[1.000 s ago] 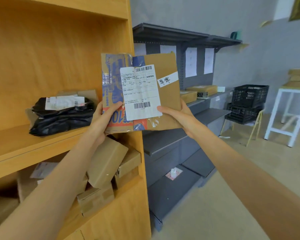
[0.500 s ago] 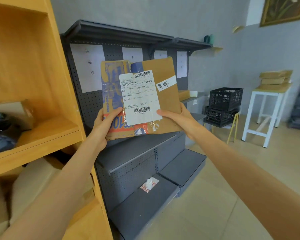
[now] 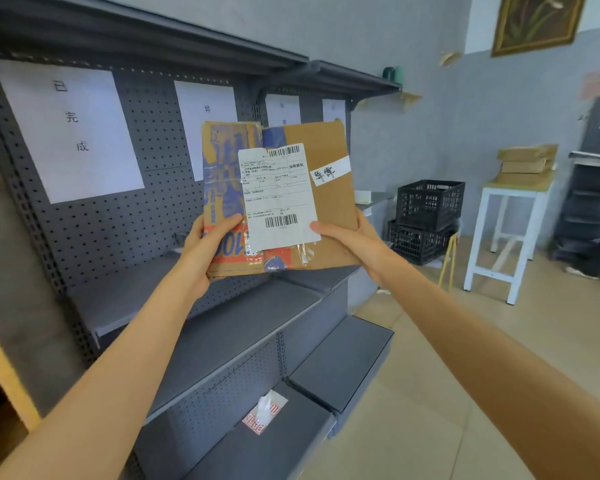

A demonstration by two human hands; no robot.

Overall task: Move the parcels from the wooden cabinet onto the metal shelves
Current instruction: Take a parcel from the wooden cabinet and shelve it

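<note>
Before the shelves: parcel (image 3: 312, 188) raised above the middle shelf's (image 3: 222, 327) front edge.
Grip: left hand (image 3: 207, 252) and right hand (image 3: 355, 242) pinch its lower corners.
Change: cabinet (image 3: 0, 372) now at left edge; placing comes next.

The flat brown cardboard parcel (image 3: 326, 188) sits at the centre of the frame, upright and tilted slightly, face toward the camera. It carries blue and orange print on its left part, a white shipping label with two barcodes at its middle, and a small white handwritten strip at its upper right. The dark grey metal shelves with perforated back panel (image 3: 222, 327) fill the left and lower centre of the frame, behind the parcel. A corner of the light wooden cabinet (image 3: 0, 368) shows at the lower left edge.
</note>
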